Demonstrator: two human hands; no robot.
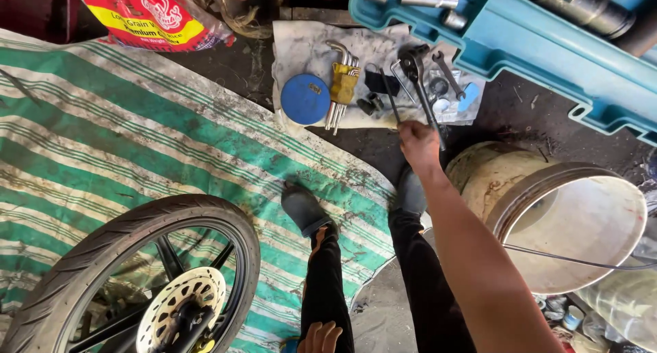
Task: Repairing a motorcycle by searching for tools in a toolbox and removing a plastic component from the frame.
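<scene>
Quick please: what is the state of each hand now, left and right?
Left hand: only the fingertips show at the bottom edge, open, holding nothing.
Right hand: closed on the pliers handle, over the cloth.

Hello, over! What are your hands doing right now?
Right hand stretched out, fingers on the black pliers on the dirty cloth. Left hand resting on the knee, empty. Hex key set and blue disc lie alongside.

black pliers (416, 72) | dark handles, jaws pointing away | lying on dirty white cloth (301, 45) | handle tips at fingers
</scene>
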